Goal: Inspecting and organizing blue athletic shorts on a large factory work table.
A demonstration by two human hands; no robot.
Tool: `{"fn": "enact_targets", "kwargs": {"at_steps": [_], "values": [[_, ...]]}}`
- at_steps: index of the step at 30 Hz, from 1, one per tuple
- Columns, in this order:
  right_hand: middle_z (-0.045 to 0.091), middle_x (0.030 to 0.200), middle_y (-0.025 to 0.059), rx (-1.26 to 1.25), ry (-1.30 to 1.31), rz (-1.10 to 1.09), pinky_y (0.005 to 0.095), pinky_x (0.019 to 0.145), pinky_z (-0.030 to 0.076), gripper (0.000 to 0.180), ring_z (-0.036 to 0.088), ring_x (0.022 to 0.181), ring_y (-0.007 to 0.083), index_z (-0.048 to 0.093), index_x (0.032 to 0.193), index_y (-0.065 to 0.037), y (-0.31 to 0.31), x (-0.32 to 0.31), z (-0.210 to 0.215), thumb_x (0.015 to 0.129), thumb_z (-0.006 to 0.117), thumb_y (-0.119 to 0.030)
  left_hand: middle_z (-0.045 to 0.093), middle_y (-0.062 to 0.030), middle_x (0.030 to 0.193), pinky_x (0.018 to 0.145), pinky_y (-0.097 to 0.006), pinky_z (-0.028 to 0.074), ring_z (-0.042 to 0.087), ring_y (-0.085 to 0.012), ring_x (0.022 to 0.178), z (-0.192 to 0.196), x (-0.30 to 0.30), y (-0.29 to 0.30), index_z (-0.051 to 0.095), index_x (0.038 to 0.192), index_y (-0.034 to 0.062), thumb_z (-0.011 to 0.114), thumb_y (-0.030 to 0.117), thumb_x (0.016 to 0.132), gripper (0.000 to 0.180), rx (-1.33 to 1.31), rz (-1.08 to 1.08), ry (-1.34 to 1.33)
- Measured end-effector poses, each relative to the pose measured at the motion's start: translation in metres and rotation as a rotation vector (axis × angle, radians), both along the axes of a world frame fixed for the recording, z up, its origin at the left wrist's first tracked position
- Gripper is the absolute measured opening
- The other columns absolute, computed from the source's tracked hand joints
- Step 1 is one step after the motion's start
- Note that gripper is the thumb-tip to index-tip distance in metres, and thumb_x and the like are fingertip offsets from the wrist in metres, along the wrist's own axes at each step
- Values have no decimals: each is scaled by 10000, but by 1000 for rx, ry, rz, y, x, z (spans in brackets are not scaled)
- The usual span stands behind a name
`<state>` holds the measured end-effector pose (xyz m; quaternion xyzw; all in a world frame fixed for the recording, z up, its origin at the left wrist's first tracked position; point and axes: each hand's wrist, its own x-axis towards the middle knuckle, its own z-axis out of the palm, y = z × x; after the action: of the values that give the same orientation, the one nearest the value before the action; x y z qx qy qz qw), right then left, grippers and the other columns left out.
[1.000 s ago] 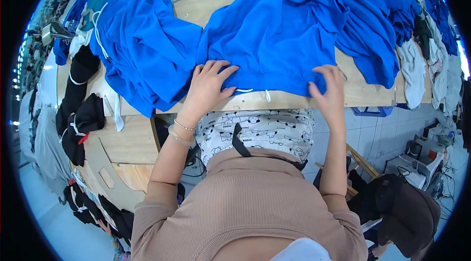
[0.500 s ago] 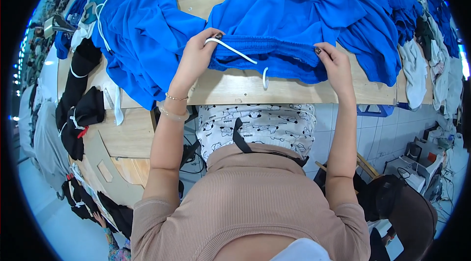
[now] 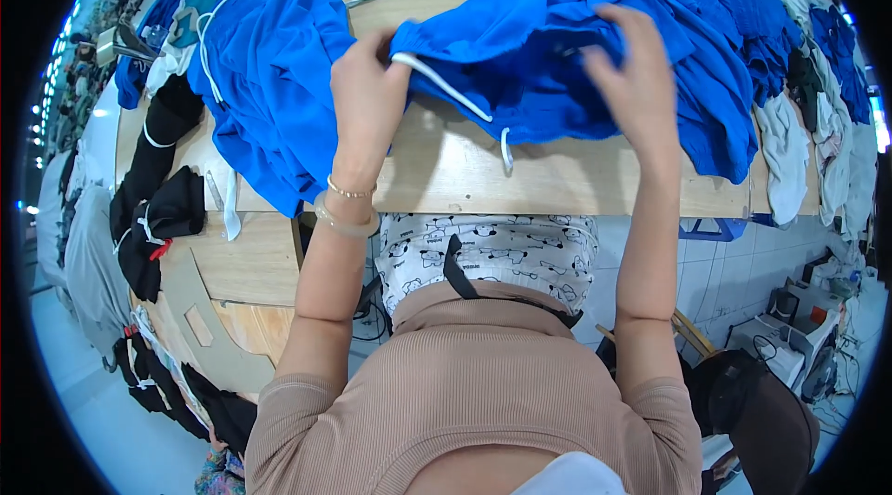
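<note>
Two hands up: my left hand (image 3: 367, 91) pinching blue garment (image 3: 548, 58) at corded waistband, right hand (image 3: 636, 77) gripping its far fold. Soft, light, floppy; best held by waistband edge.

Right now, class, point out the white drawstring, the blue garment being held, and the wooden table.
white drawstring (image 3: 446, 91), head view, on the cord's middle.
blue garment (image 3: 530, 58), head view, on its bunched cloth.
wooden table (image 3: 576, 179), head view, on bare top.
</note>
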<state>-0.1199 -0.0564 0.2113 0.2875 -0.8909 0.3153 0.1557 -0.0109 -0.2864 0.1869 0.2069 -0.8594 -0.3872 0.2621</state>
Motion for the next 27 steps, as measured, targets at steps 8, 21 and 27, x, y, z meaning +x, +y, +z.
{"fn": "enact_targets", "kwargs": {"at_steps": [8, 21, 27], "values": [[599, 829, 196, -404, 304, 523, 406, 707, 458, 196, 588, 796, 367, 587, 939, -1, -114, -16, 96, 749, 615, -41, 610, -87, 1082, 860, -317, 450, 588, -197, 967, 83, -31, 10, 547, 1151, 31, 576, 58, 844, 310, -214, -268, 621], [618, 822, 24, -381, 297, 79, 208, 669, 438, 131, 563, 752, 84, 641, 930, -29, -20, -3, 162, 881, 569, -127, 637, -16, 889, 762, -217, 462, 558, -73, 835, 79, 21, -35, 600, 1090, -13, 650, 38, 797, 302, 328, -377, 224], [647, 817, 90, -61, -574, 171, 268, 693, 450, 202, 581, 750, 142, 626, 937, 13, 38, -12, -16, 892, 558, -172, 631, -127, 1029, 779, -334, 485, 609, -225, 889, 20, 28, -29, 623, 1070, 17, 672, 203, 799, 332, 47, -628, -433]]}}
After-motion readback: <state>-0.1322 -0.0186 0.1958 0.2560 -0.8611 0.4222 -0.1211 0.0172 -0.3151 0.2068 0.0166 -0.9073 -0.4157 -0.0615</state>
